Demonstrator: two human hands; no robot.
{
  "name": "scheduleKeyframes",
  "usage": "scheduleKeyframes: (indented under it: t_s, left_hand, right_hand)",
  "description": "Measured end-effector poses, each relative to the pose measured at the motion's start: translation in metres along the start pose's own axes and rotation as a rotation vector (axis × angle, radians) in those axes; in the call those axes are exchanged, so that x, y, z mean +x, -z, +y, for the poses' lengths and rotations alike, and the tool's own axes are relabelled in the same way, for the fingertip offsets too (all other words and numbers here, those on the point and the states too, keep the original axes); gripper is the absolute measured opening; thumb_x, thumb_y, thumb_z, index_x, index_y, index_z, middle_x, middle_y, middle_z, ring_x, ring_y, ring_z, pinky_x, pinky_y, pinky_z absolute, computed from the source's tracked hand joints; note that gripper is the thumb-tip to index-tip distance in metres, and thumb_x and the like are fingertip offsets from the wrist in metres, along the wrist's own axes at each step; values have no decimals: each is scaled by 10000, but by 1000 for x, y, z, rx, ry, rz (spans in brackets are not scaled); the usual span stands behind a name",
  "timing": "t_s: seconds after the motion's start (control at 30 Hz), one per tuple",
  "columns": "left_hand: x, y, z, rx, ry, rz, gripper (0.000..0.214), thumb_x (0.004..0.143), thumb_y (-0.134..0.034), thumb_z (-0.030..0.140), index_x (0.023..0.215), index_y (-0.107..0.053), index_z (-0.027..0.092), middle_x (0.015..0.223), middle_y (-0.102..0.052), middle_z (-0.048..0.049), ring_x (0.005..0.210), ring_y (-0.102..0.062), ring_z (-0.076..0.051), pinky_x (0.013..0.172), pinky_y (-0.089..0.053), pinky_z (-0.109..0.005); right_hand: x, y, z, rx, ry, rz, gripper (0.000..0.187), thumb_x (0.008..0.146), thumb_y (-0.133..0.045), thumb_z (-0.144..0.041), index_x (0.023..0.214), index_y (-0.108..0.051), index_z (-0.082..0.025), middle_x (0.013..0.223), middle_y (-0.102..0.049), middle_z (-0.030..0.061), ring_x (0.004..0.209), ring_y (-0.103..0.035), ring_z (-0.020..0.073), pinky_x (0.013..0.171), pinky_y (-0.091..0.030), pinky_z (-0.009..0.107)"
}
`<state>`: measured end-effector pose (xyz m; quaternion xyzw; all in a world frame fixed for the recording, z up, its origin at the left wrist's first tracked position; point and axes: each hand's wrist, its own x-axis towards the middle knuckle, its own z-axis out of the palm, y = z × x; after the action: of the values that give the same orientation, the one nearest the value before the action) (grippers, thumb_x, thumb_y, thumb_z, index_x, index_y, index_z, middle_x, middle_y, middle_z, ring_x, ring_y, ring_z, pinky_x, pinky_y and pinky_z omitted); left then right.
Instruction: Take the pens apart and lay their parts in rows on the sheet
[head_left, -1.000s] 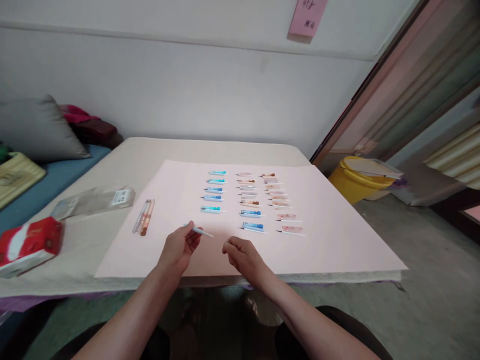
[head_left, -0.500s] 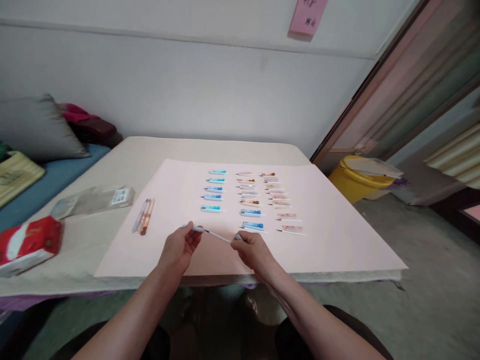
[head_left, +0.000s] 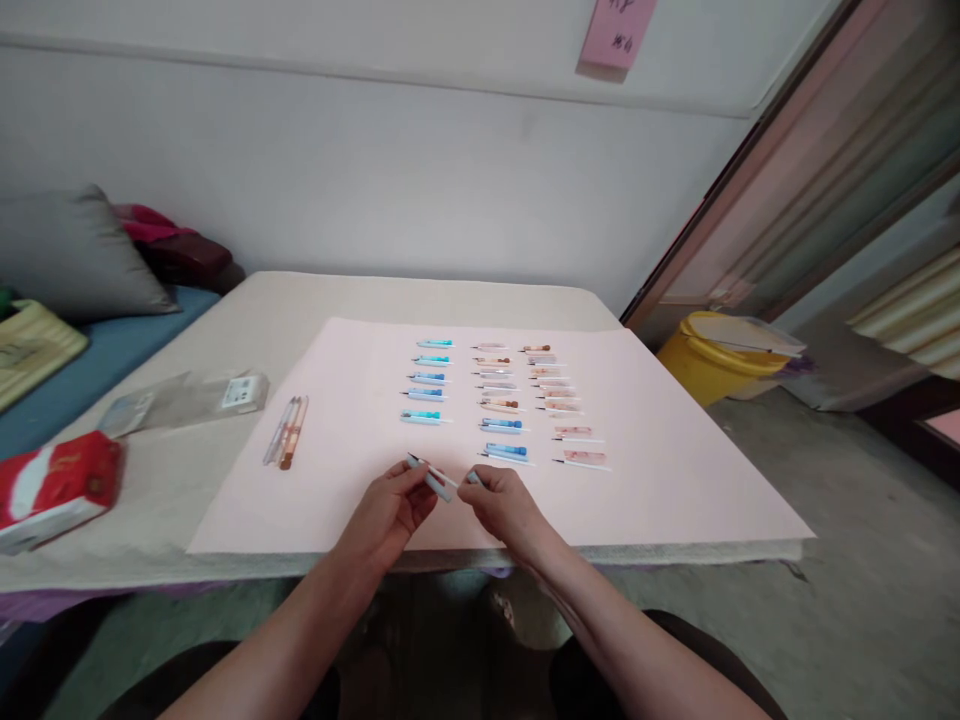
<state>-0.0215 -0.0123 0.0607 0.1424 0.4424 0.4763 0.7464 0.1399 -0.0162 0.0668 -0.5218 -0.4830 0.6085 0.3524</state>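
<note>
My left hand [head_left: 394, 505] pinches a pale grey-blue pen barrel [head_left: 438, 488] together with a thin white pen refill [head_left: 437, 473], which lie nearly side by side. The refill's dark tip points up and to the left, and its other end reaches toward my right hand [head_left: 506, 500]. Closed fingers of that hand grip a small pale grey-blue pen part [head_left: 473, 478]. Both hands are above the front of a pink sheet [head_left: 652, 500]. Beyond them, blue pens [head_left: 421, 417] lie in a column, each with a white refill beside it.
Brown and pink pens [head_left: 499, 405] lie in further columns to the right. A few whole pens [head_left: 294, 435] rest at the sheet's left. Farther left are a clear plastic package [head_left: 187, 405] and a red tissue pack [head_left: 64, 490]. A yellow bin [head_left: 694, 360] stands right of the table.
My left hand has moved right, closer to my right hand. The refill, earlier stretched out between the hands, now lies alongside the barrel in my left fingers. My right hand has barely moved.
</note>
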Motion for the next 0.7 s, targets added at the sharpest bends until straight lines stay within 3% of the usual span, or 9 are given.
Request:
scheduleKeyframes:
  t_s: [0.47,0.7]
  left_hand:
    - [-1,-2,-5,17,1,46,81,710,-644,121,763,-583,118,795,-672,-94,645,-618,-111,567,-501,-185]
    - [3,3,-5,30,-15,103,88,704,-638,116,766,-578,127,780,-674,-89,632,-622,-114,543,-494,-187]
  right_hand:
    - [0,-9,7,-28,-12,-19,168,673,-556,-219,561,-440,-170,414,-319,-94,402,-244,39,414,-175,196]
    - [7,1,8,278,-211,92,227,739,-513,-381,765,-538,-156,490,-451,-58,356,-294,49,364,-143,196]
